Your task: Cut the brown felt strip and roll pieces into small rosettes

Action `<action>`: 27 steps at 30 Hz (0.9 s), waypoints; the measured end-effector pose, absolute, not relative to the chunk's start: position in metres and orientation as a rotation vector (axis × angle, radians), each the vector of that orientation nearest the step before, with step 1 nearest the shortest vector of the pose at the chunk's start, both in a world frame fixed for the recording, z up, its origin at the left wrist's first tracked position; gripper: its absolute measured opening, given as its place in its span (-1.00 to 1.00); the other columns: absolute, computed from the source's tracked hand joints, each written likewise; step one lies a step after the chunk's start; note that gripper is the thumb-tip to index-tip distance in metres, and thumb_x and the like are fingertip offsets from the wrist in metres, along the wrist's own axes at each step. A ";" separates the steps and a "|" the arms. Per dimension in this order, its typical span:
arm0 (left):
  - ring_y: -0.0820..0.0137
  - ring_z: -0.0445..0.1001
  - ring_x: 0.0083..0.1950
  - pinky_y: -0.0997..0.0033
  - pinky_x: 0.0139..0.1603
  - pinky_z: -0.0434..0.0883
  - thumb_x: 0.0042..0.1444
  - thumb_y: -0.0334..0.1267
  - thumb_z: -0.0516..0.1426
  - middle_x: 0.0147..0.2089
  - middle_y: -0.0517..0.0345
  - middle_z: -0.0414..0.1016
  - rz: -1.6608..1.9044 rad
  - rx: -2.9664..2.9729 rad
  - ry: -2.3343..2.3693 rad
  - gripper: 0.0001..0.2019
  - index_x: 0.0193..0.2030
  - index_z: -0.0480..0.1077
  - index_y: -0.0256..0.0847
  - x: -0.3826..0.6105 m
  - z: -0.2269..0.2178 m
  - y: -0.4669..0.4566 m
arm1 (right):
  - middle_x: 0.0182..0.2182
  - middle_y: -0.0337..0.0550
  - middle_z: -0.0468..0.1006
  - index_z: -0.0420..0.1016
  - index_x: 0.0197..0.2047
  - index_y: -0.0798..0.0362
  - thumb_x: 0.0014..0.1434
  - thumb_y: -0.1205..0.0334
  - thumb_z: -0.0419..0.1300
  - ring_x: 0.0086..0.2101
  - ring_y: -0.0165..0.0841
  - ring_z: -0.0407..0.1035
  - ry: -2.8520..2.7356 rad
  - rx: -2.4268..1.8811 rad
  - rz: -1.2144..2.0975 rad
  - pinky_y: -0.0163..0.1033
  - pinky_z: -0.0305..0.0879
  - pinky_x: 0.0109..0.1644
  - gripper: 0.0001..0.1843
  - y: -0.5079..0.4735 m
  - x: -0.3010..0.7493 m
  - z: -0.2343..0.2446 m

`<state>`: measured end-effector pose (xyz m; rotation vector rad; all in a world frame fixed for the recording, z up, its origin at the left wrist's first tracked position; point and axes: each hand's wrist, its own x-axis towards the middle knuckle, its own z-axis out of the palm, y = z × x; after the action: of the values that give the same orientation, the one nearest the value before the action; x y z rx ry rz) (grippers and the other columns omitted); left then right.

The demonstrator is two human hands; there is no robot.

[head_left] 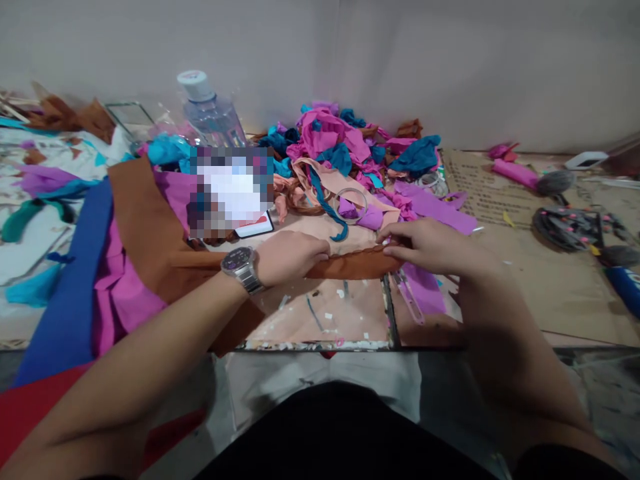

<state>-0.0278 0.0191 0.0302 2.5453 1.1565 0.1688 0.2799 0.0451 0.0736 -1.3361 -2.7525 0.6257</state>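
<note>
A brown strip of crepe-like material point(350, 265) stretches between my two hands, just above the table. My left hand point(290, 257), with a watch at its wrist, closes on the strip's left part, its fingers curled under. At the other end, my right hand point(425, 247) pinches the upper edge between thumb and fingers. The strip's upper edge looks rolled or twisted. Below my right hand lies a pink-handled cutter point(411, 300) beside a purple piece point(425, 287). A wider brown sheet point(145, 227) spreads out left of my left hand.
Crumpled pink, teal and purple scraps point(330, 137) are heaped at the back. A capped clear bottle point(213, 113) stands behind a partly blurred phone point(255, 225). A roll of clear tape point(351, 205) lies ahead. Cardboard point(500, 267) covers the right side; blue material point(75, 267) hangs over the front edge.
</note>
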 end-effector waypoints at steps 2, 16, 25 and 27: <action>0.26 0.58 -0.14 0.35 -0.20 0.32 0.38 -0.18 0.03 -0.13 0.06 0.66 0.182 2.535 1.204 -0.72 -0.06 0.57 -0.09 -0.024 0.029 0.017 | -0.25 -0.16 0.68 0.62 -0.02 -0.06 0.29 0.21 0.20 -0.30 -0.25 0.50 -2.713 -1.382 0.504 -0.18 0.26 -0.22 -0.76 0.048 0.280 0.070; 0.27 0.56 -0.18 0.32 -0.20 0.29 0.45 -0.17 -0.02 -0.18 0.07 0.65 0.321 2.464 1.159 -0.70 -0.08 0.54 -0.17 -0.017 0.020 0.012 | -0.14 0.01 0.67 0.59 -0.06 0.08 0.42 0.23 0.11 -0.07 -0.13 0.44 -2.662 -0.999 0.336 0.01 0.12 0.11 -0.77 0.010 0.207 0.028; 0.37 0.50 -0.31 0.39 -0.26 0.23 0.40 -0.20 0.04 -0.29 0.10 0.62 0.298 2.388 1.088 -0.74 -0.16 0.54 -0.21 -0.017 0.026 0.007 | -0.17 -0.11 0.68 0.56 -0.11 0.03 0.42 0.22 0.14 -0.10 -0.21 0.46 -2.627 -0.950 0.428 -0.04 0.04 0.11 -0.83 0.011 0.216 0.026; 0.40 0.48 -0.34 0.41 -0.26 0.24 0.39 -0.21 0.05 -0.31 0.12 0.62 0.313 2.337 1.074 -0.75 -0.15 0.55 -0.21 -0.017 0.029 0.005 | -0.19 -0.12 0.69 0.56 -0.14 0.04 0.42 0.24 0.14 -0.12 -0.23 0.46 -2.611 -0.934 0.428 -0.03 0.03 0.12 -0.83 0.010 0.215 0.024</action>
<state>-0.0169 0.0053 0.0287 2.3372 1.0737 0.3133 0.2147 0.0105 0.0239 -0.9344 -2.6109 0.4283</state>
